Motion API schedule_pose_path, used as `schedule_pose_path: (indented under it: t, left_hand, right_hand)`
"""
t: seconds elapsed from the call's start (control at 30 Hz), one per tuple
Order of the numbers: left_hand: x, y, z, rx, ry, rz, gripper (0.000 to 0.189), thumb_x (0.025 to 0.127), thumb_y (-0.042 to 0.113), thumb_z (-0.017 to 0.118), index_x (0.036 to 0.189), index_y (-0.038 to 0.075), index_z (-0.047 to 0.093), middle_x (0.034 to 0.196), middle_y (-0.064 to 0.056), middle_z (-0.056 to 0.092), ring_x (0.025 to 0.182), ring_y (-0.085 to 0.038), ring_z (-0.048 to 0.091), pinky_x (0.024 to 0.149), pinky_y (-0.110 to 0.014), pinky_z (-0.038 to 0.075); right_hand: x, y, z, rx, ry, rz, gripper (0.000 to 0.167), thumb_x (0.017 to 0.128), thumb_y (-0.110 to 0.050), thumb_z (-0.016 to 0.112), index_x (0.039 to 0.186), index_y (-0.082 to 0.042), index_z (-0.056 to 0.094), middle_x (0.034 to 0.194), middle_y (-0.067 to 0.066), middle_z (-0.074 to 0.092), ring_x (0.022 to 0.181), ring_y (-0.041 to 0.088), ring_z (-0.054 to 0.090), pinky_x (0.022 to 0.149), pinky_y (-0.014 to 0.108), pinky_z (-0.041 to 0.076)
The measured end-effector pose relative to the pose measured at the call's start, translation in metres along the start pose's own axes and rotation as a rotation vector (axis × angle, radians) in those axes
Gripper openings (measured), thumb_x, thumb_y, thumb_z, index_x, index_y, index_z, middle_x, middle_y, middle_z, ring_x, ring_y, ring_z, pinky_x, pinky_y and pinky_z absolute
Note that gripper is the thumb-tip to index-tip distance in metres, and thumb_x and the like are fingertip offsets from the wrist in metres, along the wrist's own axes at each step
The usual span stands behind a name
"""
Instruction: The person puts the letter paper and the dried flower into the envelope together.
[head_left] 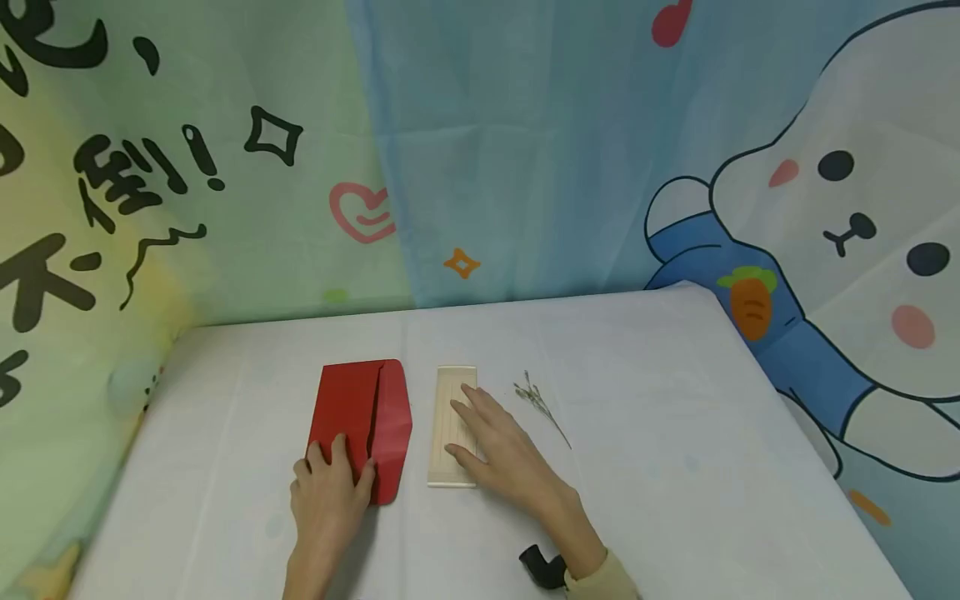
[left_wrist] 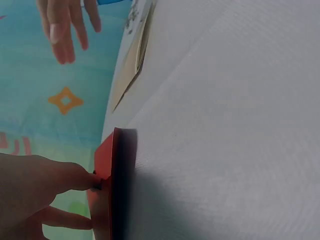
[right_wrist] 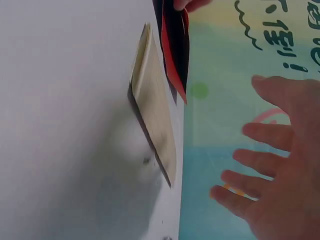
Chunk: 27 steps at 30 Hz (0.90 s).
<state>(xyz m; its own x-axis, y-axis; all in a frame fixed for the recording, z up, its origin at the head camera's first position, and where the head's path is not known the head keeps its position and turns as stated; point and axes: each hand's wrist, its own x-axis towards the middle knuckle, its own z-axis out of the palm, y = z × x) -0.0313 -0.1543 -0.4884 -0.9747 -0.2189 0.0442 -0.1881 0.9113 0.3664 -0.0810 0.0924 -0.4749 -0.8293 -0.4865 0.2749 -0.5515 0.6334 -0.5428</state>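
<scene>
A red envelope (head_left: 341,404) lies with its flap (head_left: 392,433) unfolded to the right. On its lower part rests my left hand (head_left: 326,500), fingers spread and thumb close to the opening. In the left wrist view, the thumb and a finger touch the red envelope (left_wrist: 102,157). Right of it lies a folded cream paper (head_left: 444,417) with a ribbed look, slightly gaping at one end in the right wrist view. Over this cream paper (right_wrist: 155,105) hovers my right hand (head_left: 506,454), its fingers apart and nothing in them.
A small dried flower sprig (head_left: 536,398) lies right of the cream paper. A white cloth (head_left: 675,467) covers the table. Beside the right sleeve (head_left: 603,579) shows a black curved piece (head_left: 542,568). A printed curtain (head_left: 525,167) hangs behind the table and along its sides.
</scene>
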Motion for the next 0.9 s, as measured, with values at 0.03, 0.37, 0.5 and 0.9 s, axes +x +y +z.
schedule_pose_path:
  t: [0.03,0.37,0.5,0.9]
  left_hand:
    - [0.000,0.000,0.000,0.001,0.003,0.000,0.056,0.094,0.026,0.070,0.134,-0.009,0.054,0.121,-0.036,0.051,0.104,-0.053,0.052,0.082,-0.064,0.050]
    - [0.004,0.002,0.004,-0.009,0.024,-0.014,0.058,0.091,0.024,0.073,0.135,-0.009,0.054,0.119,-0.036,0.050,0.100,-0.051,0.050,0.071,-0.059,0.055]
    - [0.003,0.002,0.005,-0.004,0.034,-0.010,0.059,0.091,0.024,0.073,0.135,-0.009,0.053,0.119,-0.037,0.050,0.099,-0.052,0.050,0.071,-0.060,0.055]
    - [0.001,0.001,0.007,0.040,-0.005,-0.002,0.062,0.093,0.024,0.070,0.142,-0.008,0.047,0.125,-0.041,0.048,0.101,-0.056,0.051,0.069,-0.062,0.055]
  right_hand:
    - [0.001,-0.001,0.002,0.004,-0.030,-0.001,0.060,0.096,-0.027,0.075,0.146,-0.002,0.054,0.161,0.021,0.039,0.149,0.042,0.039,0.116,0.056,0.039]
    - [0.015,-0.017,0.024,0.019,-0.200,-0.029,0.054,0.100,-0.031,0.068,0.144,-0.001,0.056,0.164,0.021,0.035,0.152,0.043,0.033,0.118,0.054,0.037]
    - [0.020,-0.023,0.033,0.018,-0.257,-0.036,0.052,0.101,-0.031,0.066,0.144,-0.003,0.057,0.164,0.019,0.036,0.153,0.042,0.031,0.119,0.053,0.036]
    - [0.031,-0.039,0.058,-0.105,-0.272,-0.096,0.043,0.102,-0.027,0.066,0.139,-0.006,0.063,0.159,0.016,0.045,0.151,0.036,0.038,0.119,0.042,0.039]
